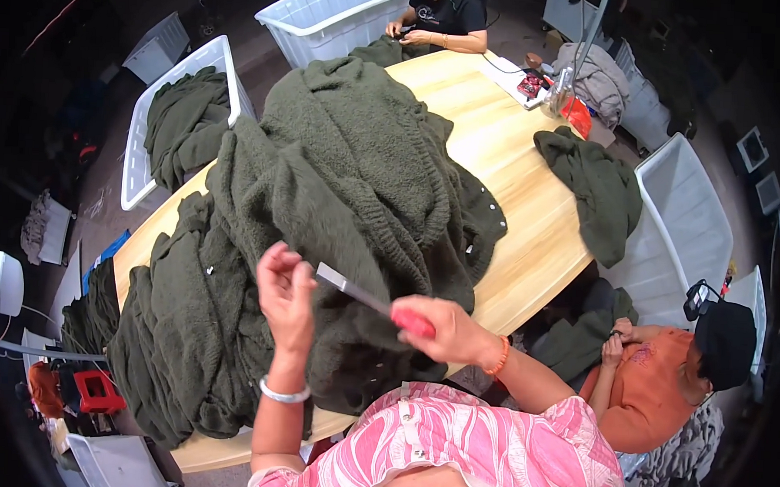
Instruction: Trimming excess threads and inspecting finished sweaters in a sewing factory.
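My right hand [434,328] is closed around the red handle of a tool with a flat metal blade [353,288]. The blade points up and left, its end just beside my left hand [285,298]. My left hand is raised with loosely bent fingers, slightly blurred, and I make out nothing in it. Under both hands lies a large heap of dark green knitted garments [350,155], with pale buttons along one edge at its right. More green garments [199,322] are piled at the left, nearer to me.
A pale wooden table [523,197] bears the heap and a separate green garment [597,187]. White bins [136,189] stand around it. One co-worker [452,20] sits at the far side, another in orange [649,385] at the right; both handle green fabric.
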A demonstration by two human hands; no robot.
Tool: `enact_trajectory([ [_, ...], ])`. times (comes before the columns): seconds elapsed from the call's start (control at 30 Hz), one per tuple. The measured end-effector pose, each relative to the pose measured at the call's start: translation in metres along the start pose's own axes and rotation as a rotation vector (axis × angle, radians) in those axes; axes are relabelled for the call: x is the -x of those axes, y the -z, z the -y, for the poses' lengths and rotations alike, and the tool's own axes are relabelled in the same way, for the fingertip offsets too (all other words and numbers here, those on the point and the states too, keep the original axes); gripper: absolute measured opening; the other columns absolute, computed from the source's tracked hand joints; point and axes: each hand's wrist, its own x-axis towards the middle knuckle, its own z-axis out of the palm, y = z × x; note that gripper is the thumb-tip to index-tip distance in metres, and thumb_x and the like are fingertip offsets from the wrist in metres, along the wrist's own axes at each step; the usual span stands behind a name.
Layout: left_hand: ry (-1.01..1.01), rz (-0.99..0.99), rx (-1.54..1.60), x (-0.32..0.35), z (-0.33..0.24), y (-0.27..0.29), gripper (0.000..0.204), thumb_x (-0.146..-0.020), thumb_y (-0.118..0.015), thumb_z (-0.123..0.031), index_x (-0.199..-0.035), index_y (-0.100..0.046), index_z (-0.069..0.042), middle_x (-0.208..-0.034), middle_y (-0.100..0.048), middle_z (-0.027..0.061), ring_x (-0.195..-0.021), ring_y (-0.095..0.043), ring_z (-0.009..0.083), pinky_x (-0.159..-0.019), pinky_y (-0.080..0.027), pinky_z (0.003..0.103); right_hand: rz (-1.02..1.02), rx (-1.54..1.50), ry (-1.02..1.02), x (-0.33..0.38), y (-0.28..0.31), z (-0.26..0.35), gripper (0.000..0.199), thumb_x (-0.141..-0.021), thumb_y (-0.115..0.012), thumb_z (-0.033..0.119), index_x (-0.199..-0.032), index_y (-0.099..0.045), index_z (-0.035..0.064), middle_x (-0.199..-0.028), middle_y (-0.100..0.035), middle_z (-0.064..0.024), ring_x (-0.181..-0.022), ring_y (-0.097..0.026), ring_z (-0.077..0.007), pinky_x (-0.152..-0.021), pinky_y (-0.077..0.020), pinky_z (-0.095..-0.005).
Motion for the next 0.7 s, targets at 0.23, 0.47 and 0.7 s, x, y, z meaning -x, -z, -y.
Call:
enact_trajectory([
  [0.23, 0.110, 0.200, -0.482, -0.040, 0.004, -0.026, 0.090, -0.070, -0.085, -0.037, -0.138, -0.039, -0.001, -0.121, -0.047, 0.0154, -0.099, -0.055, 0.0251, -0.081, -0.050, 0.036, 0.425, -0.046, -0.070, 0.050, -0.020, 0.000, 0.037, -0.080, -0.067, 0.015, -0.115, -0.057, 0.0093, -0.100, -0.065, -0.0164, -0.094, -0.063, -0.0366, -0.079, -0.0492, -0.0438],
  [0.47, -0.261, 0.020, -0.712, -0.041, 0.023, -0.040, 0.053, -0.078, -0.072, -0.009, -0.126, -0.050, -0.001, -0.109, -0.051, 0.0138, -0.089, -0.056, 0.0256, -0.078, -0.048, 0.035, 0.559, -0.032, -0.226, 0.078, -0.016, -0.032, 0.038, -0.078, -0.064, 0.017, -0.115, -0.057, 0.0108, -0.092, -0.065, -0.0185, -0.088, -0.063, -0.0375, -0.075, -0.0481, -0.0457],
  [0.7, -0.423, 0.066, -0.626, -0.027, 0.003, 0.000, 0.031, -0.068, -0.049, 0.016, -0.094, -0.058, 0.001, -0.096, -0.053, 0.0083, -0.093, -0.054, 0.0205, -0.082, -0.043, 0.026, 0.600, 0.034, -0.333, 0.106, -0.010, -0.057, 0.041, -0.082, -0.065, 0.021, -0.121, -0.056, 0.0108, -0.104, -0.064, -0.0156, -0.096, -0.062, -0.0351, -0.080, -0.0489, -0.0446],
])
